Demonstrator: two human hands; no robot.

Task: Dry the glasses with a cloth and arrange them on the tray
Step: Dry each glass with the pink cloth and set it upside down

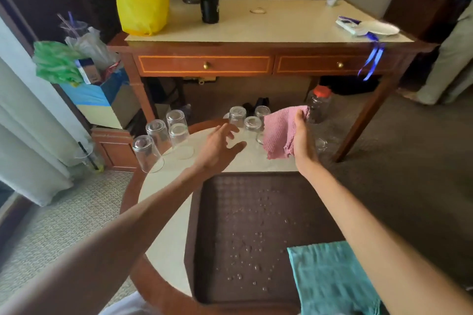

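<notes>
Glasses (pixel 179 135) stand upside down on the round table (pixel 163 212): four at ten o'clock from the tray (pixel 225 212), and a second cluster (pixel 252 124) of at least three at twelve. None is on the tray, which lies toward six o'clock, beaded with water drops, with a teal cloth (pixel 332 279) over its five o'clock corner. The right hand (pixel 302 135) grips a bunched pink cloth (pixel 277 133) at one o'clock. The left hand (pixel 220 146), fingers spread wide and holding nothing, reaches toward the twelve o'clock cluster. Fetching a first glass seems the step; next comes a firm grasp on a probably wet wall.

Pink cloth (pixel 280 133) in right hand (pixel 302 135)
</notes>
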